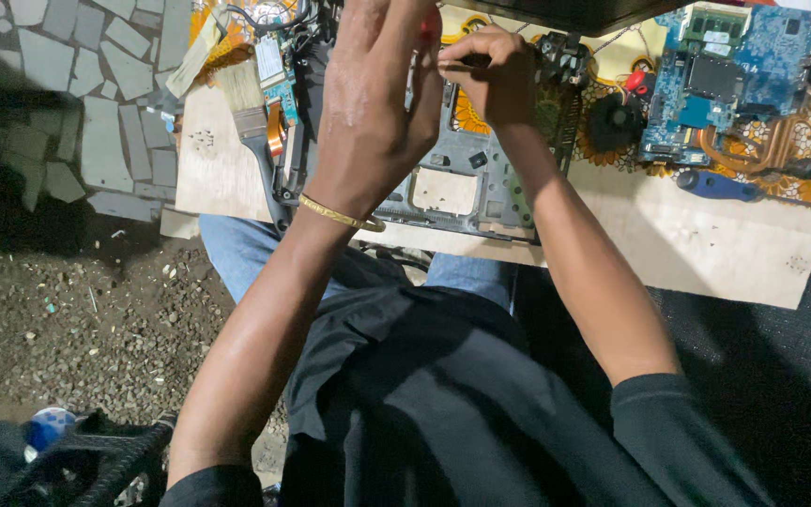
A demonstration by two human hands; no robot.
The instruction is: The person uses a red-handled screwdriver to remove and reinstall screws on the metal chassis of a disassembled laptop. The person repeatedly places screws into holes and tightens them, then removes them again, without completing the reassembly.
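Note:
An opened grey laptop chassis (pixel 466 192) lies on a wooden board (pixel 706 244) across my lap. My left hand (pixel 373 103), with a gold bangle at the wrist, rests over the chassis's left part with fingers curled; what it grips is hidden. My right hand (pixel 490 70) is closed around a thin dark tool (pixel 466 62), a red handle end showing near its top, held at the upper middle of the chassis.
A blue circuit board (pixel 734 70) with a copper heat pipe lies at the right, a small black fan (pixel 615 122) and a blue-handled tool (pixel 715 185) beside it. A paintbrush (pixel 251 113) lies at the left. Stone paving and gravel are at the left.

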